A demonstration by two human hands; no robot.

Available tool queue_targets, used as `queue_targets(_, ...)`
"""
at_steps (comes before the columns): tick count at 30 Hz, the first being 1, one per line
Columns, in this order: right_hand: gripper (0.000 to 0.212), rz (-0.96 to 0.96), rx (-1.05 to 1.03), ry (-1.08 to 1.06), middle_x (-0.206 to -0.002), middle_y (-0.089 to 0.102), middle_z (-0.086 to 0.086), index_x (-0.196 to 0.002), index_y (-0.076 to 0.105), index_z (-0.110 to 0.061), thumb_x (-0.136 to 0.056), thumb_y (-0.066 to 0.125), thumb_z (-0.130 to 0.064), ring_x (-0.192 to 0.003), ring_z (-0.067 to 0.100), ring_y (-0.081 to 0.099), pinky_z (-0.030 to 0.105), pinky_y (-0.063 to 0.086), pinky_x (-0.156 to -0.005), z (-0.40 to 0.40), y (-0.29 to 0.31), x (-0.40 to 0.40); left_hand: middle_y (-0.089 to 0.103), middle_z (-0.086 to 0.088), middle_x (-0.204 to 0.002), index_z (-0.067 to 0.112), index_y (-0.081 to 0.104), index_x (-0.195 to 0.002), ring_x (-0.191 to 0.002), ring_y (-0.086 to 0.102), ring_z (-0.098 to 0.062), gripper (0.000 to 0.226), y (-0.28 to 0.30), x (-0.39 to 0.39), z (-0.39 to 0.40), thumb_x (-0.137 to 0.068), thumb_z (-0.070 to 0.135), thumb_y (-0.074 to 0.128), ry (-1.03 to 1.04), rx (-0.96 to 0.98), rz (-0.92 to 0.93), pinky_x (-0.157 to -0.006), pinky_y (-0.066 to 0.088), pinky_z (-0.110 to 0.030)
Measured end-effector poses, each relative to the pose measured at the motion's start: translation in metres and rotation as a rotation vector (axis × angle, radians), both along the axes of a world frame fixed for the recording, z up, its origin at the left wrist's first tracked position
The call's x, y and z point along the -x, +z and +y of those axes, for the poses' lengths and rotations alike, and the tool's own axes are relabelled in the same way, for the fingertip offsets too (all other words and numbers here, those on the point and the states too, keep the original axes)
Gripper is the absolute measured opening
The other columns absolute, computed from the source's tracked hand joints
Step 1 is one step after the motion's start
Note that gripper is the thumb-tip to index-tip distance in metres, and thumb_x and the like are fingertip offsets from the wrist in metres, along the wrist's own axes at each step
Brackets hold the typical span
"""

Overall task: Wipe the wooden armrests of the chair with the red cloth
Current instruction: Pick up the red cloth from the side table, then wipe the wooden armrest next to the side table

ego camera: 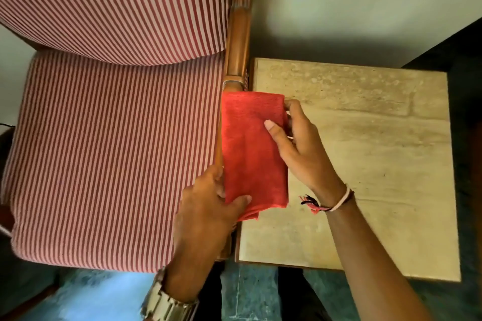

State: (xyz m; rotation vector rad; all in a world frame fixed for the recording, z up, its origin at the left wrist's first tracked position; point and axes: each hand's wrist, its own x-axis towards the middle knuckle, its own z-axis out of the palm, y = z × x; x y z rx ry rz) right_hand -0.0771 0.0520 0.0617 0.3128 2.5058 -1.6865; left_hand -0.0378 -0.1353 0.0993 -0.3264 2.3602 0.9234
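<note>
Head view: red cloth (254, 151), folded, long axis running top to bottom mid-frame, draped over the wooden armrest (238, 41). Striped seat (117, 159) at its left edge, stone side table (365, 164) right. My left hand (208, 214) pinches the cloth's bottom corner; my right hand (300, 148) grips its right edge, thumb on top.

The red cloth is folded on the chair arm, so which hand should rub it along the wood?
Probably the right hand. Its thumb lies on top of the red cloth, over the armrest. The left hand only pinches the cloth's near corner.
</note>
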Motion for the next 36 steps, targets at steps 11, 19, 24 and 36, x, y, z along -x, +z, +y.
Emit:
queue_targets(11, 0.072, 0.035, -0.336, -0.312, -0.162, 0.036, 0.009, -0.159, 0.026, -0.021, -0.100, 0.059, -0.046, -0.149, 0.023, 0.039, 0.048, 0.044, -0.118, -0.074, -0.049, -0.018, 0.064, 0.004, -0.118, 0.026, 0.049, -0.134, -0.108, 0.064, -0.018, 0.089, -0.047, 0.042, -0.071, -0.063, 0.078, 0.064, -0.142, 0.096, 0.005, -0.093, 0.057, -0.047)
queue_targets(19, 0.072, -0.051, -0.505, -0.175, -0.173, -0.010, 0.020, -0.164, 0.007, -0.033, -0.104, 0.043, -0.051, -0.160, 0.039, 0.014, 0.048, 0.044, -0.119, -0.137, -0.070, -0.001, 0.039, -0.022, -0.159, 0.013, 0.035, -0.155, -0.142, 0.044, -0.036, 0.069, -0.163, 0.102, -0.102, -0.101, 0.055, 0.041, -0.330, 0.267, 0.473, -0.111, 0.043, -0.055)
queue_targets(24, 0.072, -0.022, -0.533, -0.194, -0.174, -0.007, 0.018, -0.164, 0.008, -0.037, -0.104, 0.048, -0.046, -0.160, 0.037, 0.018, 0.033, 0.036, -0.115, -0.125, -0.076, 0.031, 0.007, -0.024, -0.171, 0.021, 0.014, -0.164, -0.160, 0.010, -0.038, 0.074, -0.226, 0.100, -0.102, -0.102, 0.060, 0.023, -0.659, 0.443, 0.522, -0.127, 0.016, -0.059)
queue_targets(36, 0.076, -0.068, -0.526, -0.158, -0.171, -0.008, 0.019, -0.163, -0.001, -0.040, -0.103, 0.045, -0.047, -0.136, 0.035, 0.054, 0.040, 0.063, -0.094, -0.121, -0.076, 0.036, 0.014, -0.022, -0.171, 0.024, 0.015, -0.164, -0.160, 0.014, -0.035, 0.073, -0.260, 0.098, -0.108, -0.102, 0.062, 0.023, -0.608, 0.468, 0.720, -0.128, 0.017, -0.055)
